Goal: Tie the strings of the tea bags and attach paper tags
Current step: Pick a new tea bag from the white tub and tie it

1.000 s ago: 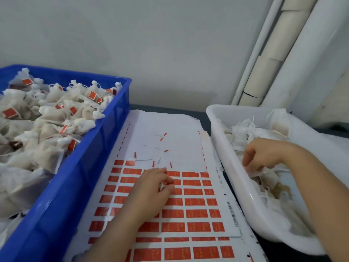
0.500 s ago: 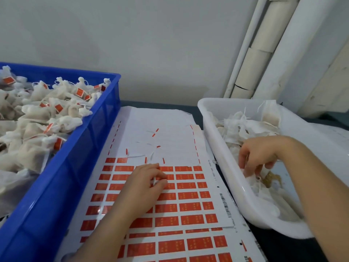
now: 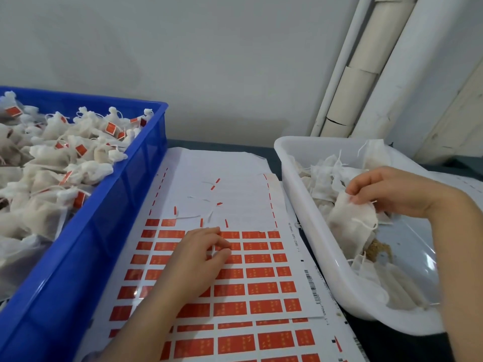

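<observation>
A sheet of orange paper tags [image 3: 257, 288] lies flat between two bins. My left hand [image 3: 198, 257] rests on it with the fingers curled, pinching a small tag between thumb and fingertips. Over the white tub [image 3: 326, 262] at the right, my right hand [image 3: 386, 190] grips the top of a white tea bag [image 3: 352, 218], lifted a little above the others, its white string dangling. More untied tea bags [image 3: 324, 173] lie in the tub.
A blue crate [image 3: 86, 257] at the left is full of tied tea bags with orange tags [image 3: 68, 158]. Loose tag scraps and peeled strips [image 3: 214, 202] lie on the sheet's bare upper part. Pipes [image 3: 366, 74] run up the wall behind the tub.
My right hand has pulled one tea bag up out of the pile in the white tub. My left hand stays on the tag sheet, still pinching at a tag.
</observation>
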A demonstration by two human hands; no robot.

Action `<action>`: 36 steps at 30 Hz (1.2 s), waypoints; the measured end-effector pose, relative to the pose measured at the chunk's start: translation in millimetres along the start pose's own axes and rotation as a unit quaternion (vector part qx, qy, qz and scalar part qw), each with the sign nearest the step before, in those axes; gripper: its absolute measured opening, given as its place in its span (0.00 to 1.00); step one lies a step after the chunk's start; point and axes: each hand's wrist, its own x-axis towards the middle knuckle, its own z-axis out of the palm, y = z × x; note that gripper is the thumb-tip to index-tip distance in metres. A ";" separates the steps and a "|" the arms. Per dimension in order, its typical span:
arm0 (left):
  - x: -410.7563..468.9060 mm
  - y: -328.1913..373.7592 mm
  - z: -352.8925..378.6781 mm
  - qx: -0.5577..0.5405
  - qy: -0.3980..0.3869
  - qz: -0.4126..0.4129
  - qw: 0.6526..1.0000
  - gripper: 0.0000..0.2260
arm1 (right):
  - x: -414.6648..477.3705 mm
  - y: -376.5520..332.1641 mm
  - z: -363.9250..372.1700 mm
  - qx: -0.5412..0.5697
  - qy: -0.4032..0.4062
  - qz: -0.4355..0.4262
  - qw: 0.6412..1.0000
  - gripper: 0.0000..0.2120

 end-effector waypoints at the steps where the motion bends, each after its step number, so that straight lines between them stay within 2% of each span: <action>1: 0.2 -0.4 0.0 0.001 0.000 0.000 1.000 0.10 | -1.7 -2.3 1.1 0.021 0.013 -0.009 1.000 0.11; 6: 0.5 0.6 -0.4 -0.006 0.008 0.005 1.000 0.12 | -15.5 -26.1 10.1 0.104 0.127 -0.119 0.979 0.16; 10: 0.6 0.4 -0.8 -0.031 0.060 0.019 0.998 0.13 | -32.5 -55.5 35.3 0.060 0.167 -0.226 0.958 0.21; 12: -1.1 5.2 -5.9 -0.095 0.120 0.052 0.987 0.11 | -44.3 -71.9 58.0 0.011 0.159 -0.291 0.943 0.20; 14: -4.5 10.2 -13.3 -0.238 0.124 0.105 0.958 0.15 | -50.7 -82.6 88.7 -0.063 0.124 -0.332 0.933 0.16; 16: -7.9 10.6 -19.5 -0.365 0.071 0.163 0.914 0.21 | -46.2 -83.8 124.6 -0.109 0.079 -0.330 0.934 0.12; 18: -10.8 10.1 -23.8 -0.404 0.040 0.175 0.897 0.17 | -35.1 -78.4 160.6 -0.103 0.063 -0.315 0.941 0.10; 19: -10.7 10.2 -23.6 -0.397 0.053 0.158 0.903 0.14 | -28.4 -74.6 175.9 -0.081 0.067 -0.308 0.946 0.09; 21: -6.5 7.7 -21.3 -0.359 0.126 0.091 0.920 0.13 | -14.3 -63.6 196.4 -0.017 0.095 -0.293 0.951 0.08; 23: -0.9 1.6 -19.4 -0.344 0.179 0.022 0.921 0.11 | -1.1 -49.6 204.6 0.024 0.130 -0.286 0.949 0.08; 26: 3.7 -1.6 -19.5 -0.339 0.189 -0.042 0.921 0.09 | 11.5 -29.1 209.6 0.082 0.116 -0.260 0.955 0.05; 29: 3.8 -1.1 -16.6 -0.337 0.171 -0.046 0.925 0.12 | 16.1 -15.6 217.2 0.142 0.107 -0.245 0.953 0.04; 32: 1.0 1.2 -16.4 -0.302 0.138 0.002 0.943 0.13 | 15.9 -9.5 223.3 0.172 0.112 -0.233 0.951 0.03; 34: 0.1 2.5 -18.3 -0.278 0.144 0.026 0.949 0.10 | 14.5 -8.3 225.0 0.176 0.101 -0.241 0.949 0.04; 36: 0.7 4.7 -20.3 -0.305 0.143 0.032 0.941 0.04 | 12.6 -7.9 226.0 0.178 0.087 -0.264 0.944 0.06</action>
